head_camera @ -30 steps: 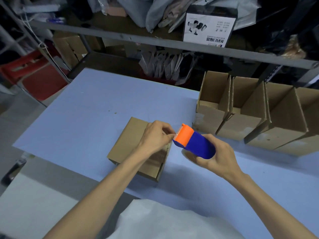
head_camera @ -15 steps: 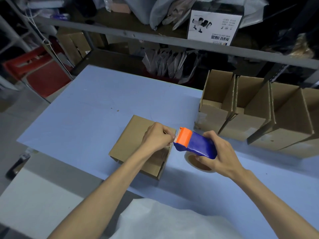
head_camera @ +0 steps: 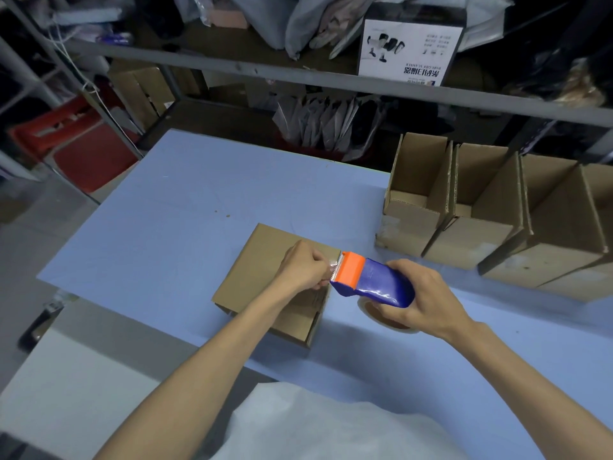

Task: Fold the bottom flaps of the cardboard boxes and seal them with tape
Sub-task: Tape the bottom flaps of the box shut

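A plain brown cardboard box (head_camera: pixel 265 277) sits on the pale blue counter (head_camera: pixel 166 227), close to the near edge, with its upturned face folded flat and shut. The person's left hand (head_camera: pixel 303 268) hovers over the box's far right corner, its fingers curled in tight and pinching the loose end of clear tape (head_camera: pixel 332 267) right at the toothed blade. The right hand (head_camera: pixel 421 303) is wrapped around a blue tape dispenser with an orange head (head_camera: pixel 374 282), held just off the right side of the box, with the orange end pointing at the left hand. The brown-cored roll of tape (head_camera: pixel 391 322) shows underneath the dispenser, between the fingers and the counter. I cannot tell whether the tape has touched the cardboard.

Over to the right, at the back of the counter, a row of open-topped brown cardboard boxes (head_camera: pixel 464 234) stands side by side, flaps up and walls touching. Behind them runs a grey metal shelf rail (head_camera: pixel 298 74), and above it stands a black and white printed carton (head_camera: pixel 408 41) among bags. A red plastic crate (head_camera: pixel 76 144) lies on the floor to the left. A white garment (head_camera: pixel 315 426) fills the bottom of the view.
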{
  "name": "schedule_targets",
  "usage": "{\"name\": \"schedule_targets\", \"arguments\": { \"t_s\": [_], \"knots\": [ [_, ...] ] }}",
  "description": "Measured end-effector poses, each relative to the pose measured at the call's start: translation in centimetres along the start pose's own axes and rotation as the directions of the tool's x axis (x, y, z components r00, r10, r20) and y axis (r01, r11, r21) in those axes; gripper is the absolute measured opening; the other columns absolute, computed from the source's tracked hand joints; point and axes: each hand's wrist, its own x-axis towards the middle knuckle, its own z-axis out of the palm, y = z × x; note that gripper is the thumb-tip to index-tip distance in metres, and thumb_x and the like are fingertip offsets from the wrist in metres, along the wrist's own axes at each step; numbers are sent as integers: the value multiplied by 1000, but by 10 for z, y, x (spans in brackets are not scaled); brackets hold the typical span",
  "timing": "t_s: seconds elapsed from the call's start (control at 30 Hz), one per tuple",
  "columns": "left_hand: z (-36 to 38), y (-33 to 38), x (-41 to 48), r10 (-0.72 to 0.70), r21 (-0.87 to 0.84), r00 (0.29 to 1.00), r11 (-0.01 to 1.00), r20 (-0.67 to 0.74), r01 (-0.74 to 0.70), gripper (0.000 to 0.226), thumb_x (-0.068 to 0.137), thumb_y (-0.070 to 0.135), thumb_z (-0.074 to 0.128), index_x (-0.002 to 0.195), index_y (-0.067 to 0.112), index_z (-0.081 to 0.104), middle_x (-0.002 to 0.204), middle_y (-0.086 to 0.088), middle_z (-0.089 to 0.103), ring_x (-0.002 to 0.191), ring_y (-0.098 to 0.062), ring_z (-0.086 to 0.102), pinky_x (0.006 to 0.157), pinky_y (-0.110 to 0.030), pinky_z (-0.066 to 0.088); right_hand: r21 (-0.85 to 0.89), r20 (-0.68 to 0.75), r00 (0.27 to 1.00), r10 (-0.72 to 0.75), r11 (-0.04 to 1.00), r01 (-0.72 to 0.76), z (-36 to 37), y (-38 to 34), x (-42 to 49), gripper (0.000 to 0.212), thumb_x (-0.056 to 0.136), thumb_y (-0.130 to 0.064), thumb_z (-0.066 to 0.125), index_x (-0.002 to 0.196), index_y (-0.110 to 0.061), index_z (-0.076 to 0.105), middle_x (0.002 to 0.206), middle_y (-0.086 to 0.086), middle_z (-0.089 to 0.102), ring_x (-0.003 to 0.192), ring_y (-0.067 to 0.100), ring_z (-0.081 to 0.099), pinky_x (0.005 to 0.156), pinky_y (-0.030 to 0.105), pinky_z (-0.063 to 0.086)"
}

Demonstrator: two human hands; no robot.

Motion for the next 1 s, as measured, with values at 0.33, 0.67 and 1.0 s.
{"name": "schedule_targets", "arguments": {
  "t_s": [0.33, 0.67, 1.0],
  "knots": [
    [-2, -20, 12, 40, 17, 997, 999, -60, -39, 28, 78, 14, 77, 52, 19, 68, 55, 1, 67, 48, -7, 61, 58, -23, 54, -73, 49, 999, 17, 997, -13, -9, 10, -17, 57, 65, -56, 78, 107, -22, 60, 94, -12, 64, 76, 11, 59, 63, 26, 50],
    [3, -20, 14, 69, -77, 993, 994, -94, -77, 25, 73, 10, 83, 88, 16, 65, 66, -3, 67, 54, -8, 65, 50, -14, 49, -126, 7, 997, 77, 989, -75, 3, 23, -10, 55, 62, -55, 80, 103, -25, 58, 89, -13, 62, 69, 8, 53, 59, 20, 43],
    [5, -27, 19, 25, -42, 991, 999, -133, -30, 19, 73, 14, 82, 71, 10, 63, 58, -4, 68, 53, -11, 64, 61, -31, 56, -171, 42, 995, 85, 982, -76, 9, 24, -1, 51, 64, -52, 78, 102, -25, 58, 91, -11, 63, 76, 13, 58, 60, 23, 45]
  ]
}}
